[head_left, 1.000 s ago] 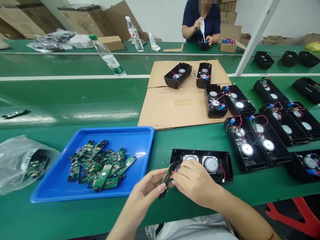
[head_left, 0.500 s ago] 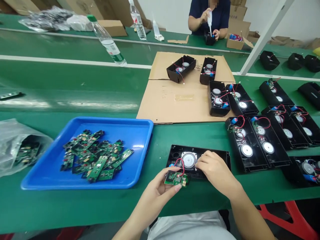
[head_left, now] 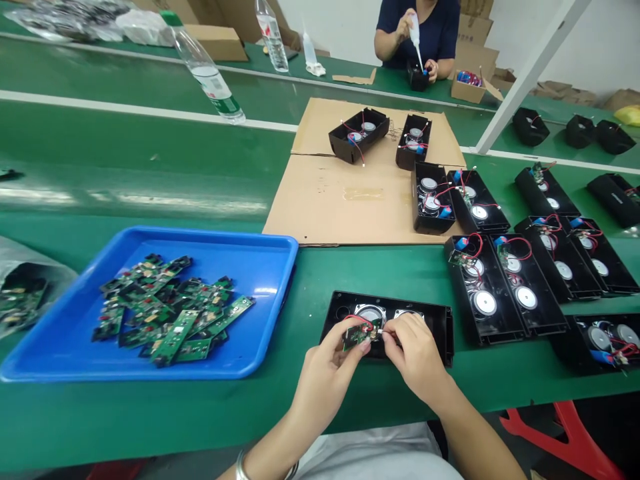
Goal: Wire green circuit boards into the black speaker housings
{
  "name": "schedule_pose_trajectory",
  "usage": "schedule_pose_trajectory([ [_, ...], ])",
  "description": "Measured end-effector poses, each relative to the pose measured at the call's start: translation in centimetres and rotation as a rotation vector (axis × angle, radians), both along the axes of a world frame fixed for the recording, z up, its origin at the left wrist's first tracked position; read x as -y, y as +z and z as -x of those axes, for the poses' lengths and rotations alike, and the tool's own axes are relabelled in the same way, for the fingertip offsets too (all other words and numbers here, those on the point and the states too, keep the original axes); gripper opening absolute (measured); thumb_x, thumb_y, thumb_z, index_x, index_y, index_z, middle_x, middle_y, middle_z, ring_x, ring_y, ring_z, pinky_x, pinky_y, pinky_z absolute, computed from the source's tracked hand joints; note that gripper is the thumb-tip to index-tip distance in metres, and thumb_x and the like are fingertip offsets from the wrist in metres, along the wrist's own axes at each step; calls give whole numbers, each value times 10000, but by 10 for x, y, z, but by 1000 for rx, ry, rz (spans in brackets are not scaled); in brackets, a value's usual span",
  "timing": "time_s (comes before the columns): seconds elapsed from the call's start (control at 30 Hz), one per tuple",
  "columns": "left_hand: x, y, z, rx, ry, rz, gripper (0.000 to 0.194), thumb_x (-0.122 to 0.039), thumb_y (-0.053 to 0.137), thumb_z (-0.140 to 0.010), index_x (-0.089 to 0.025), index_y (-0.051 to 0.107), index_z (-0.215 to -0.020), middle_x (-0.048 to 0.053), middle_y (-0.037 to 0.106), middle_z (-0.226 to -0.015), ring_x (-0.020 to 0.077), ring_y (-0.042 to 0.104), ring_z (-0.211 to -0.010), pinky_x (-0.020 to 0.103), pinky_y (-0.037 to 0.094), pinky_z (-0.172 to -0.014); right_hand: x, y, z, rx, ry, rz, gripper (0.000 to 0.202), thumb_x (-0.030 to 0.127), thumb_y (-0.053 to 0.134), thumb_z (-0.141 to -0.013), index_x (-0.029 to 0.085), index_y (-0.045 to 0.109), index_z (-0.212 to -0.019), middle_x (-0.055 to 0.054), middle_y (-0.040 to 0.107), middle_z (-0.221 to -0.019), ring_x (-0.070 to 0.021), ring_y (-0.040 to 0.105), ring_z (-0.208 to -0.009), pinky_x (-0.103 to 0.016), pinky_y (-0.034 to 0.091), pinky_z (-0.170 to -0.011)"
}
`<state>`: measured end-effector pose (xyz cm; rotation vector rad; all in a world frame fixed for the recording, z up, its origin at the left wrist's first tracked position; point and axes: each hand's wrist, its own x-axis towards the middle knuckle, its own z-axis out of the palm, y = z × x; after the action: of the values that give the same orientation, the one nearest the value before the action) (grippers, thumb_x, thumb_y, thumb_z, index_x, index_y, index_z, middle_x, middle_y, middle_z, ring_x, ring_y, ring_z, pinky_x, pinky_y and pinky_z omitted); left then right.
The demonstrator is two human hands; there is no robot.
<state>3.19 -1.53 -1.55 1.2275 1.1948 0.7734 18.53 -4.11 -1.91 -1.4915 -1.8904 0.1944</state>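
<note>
My left hand (head_left: 325, 370) grips a small green circuit board (head_left: 355, 336) between thumb and fingers. At the board's right end, my right hand (head_left: 419, 353) pinches a small white wire connector (head_left: 381, 332), which appears to touch the board. Red wires run over the board's top edge. Both hands are above the near part of a black speaker housing (head_left: 436, 328), which lies open side up on the table. Two round speaker drivers show inside it, partly covered by my fingers.
A blue tray (head_left: 47, 365) of circuit boards stands at left, beside a plastic bag (head_left: 55, 265) of more boards. Several black speaker housings (head_left: 523, 323) fill the right side. Others rest on cardboard (head_left: 320, 213). Across the bench, a person (head_left: 417, 33) holds a white squeeze bottle (head_left: 415, 30).
My right hand has come left from inside the housing to the board's end, now with the white connector. My left hand has raised and tilted the board slightly. The camera view has shifted.
</note>
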Motion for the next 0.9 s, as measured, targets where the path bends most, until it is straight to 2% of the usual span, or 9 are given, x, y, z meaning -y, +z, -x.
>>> schedule_pose_trajectory([
  [0.33,-3,0,0,-22,-78,-123,155,-232,598,-768,-249,637,-917,-43,719,-793,122,666,-683,176,540,-636,-1,0,-3,-50,18,-9,197,163,414,-930,181,485,-747,-6,539,-651,-144,465,-614,-277,378,-620],
  [0.63,-3,1,-4,9,-54,-130,136,-229,587,-772,-226,629,-901,-17,717,-801,145,671,-717,203,548,-639,-1,-3,-2,-8,21,-46,206,141,422,-921,178,500,-734,-7,537,-631,-140,473,-591,-278,384,-601],
  [0.73,-2,2,-5,-49,-66,-180,130,-245,557,-792,-217,633,-894,2,722,-809,162,672,-725,228,552,-657,0,-3,-2,2,52,-42,218,136,420,-918,177,521,-729,-10,541,-622,-142,476,-587,-278,386,-587],
  [0.9,-2,6,-3,-198,-173,-349,195,-241,461,-852,-225,646,-909,27,736,-853,175,681,-744,241,543,-670,-1,0,-1,95,74,-28,281,131,388,-926,165,547,-697,-26,529,-606,-154,458,-578,-289,368,-571],
])
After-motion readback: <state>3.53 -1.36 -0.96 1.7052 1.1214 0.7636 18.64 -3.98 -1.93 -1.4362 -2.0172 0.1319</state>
